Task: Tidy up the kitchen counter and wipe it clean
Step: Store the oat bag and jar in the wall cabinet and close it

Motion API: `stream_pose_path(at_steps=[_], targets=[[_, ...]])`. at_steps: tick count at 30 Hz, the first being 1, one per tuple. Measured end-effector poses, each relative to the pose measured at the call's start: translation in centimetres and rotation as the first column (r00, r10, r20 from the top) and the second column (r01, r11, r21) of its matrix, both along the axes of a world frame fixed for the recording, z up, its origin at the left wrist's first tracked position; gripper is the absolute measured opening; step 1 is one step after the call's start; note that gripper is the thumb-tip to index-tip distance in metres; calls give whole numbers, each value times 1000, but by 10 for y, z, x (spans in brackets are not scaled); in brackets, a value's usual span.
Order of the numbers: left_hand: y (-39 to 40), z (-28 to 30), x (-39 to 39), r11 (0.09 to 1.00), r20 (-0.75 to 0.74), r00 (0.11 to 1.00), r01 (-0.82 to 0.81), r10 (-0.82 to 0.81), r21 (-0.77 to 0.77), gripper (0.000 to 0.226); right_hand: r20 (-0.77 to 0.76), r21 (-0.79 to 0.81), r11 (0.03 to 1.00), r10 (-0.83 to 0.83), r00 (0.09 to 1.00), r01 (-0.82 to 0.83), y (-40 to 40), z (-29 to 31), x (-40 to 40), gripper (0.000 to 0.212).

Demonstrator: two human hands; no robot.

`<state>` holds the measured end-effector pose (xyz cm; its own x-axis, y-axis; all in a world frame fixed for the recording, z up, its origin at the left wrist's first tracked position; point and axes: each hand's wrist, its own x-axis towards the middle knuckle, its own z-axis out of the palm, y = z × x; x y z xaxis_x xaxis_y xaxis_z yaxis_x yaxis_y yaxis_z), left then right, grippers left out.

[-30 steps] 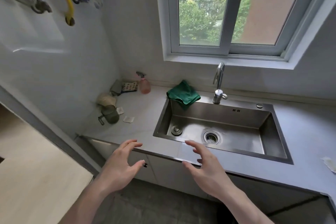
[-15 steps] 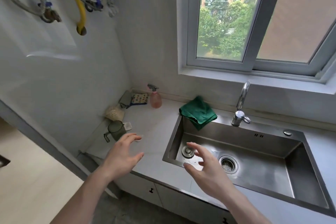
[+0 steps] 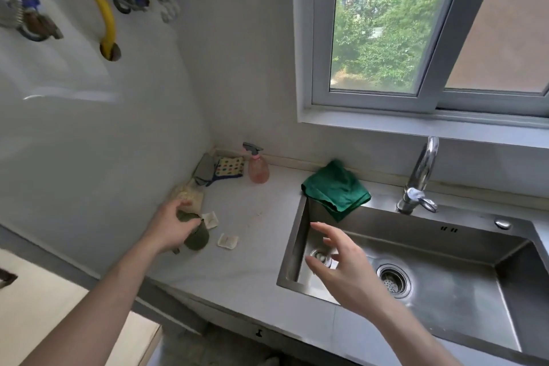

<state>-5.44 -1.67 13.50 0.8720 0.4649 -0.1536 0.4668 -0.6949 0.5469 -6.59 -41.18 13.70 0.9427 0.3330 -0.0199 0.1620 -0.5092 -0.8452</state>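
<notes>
At centre left of the frame, the left hand (image 3: 170,229) curls its fingers round the rim of a green cup (image 3: 196,236) tilted on the grey counter (image 3: 255,246), its base toward the lower right; its contents are hidden. Two small white squares (image 3: 228,241) lie just beside it. Right of centre, the right hand (image 3: 341,270) hovers over the steel sink (image 3: 445,291), fingers spread and holding nothing. A green cloth (image 3: 335,190) drapes over the sink's upper-left rim, one corner pointing down into the basin. A pink spray bottle (image 3: 258,168) stands upright near the wall.
</notes>
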Motion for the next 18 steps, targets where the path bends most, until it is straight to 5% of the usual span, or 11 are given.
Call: stream_pose_path(at_steps=[11, 15, 18], targets=[[120, -71, 102, 940, -158, 955, -278, 249, -196, 67, -95, -20, 992, -126, 987, 125, 95, -36, 28, 57], [148, -105, 116, 922, -246, 932, -320, 265, -217, 81, -138, -34, 987, -157, 978, 154, 124, -46, 27, 57], [155, -121, 124, 901, -234, 940, -311, 247, -301, 71, -168, -34, 984, -180, 969, 176, 142, -54, 28, 57]])
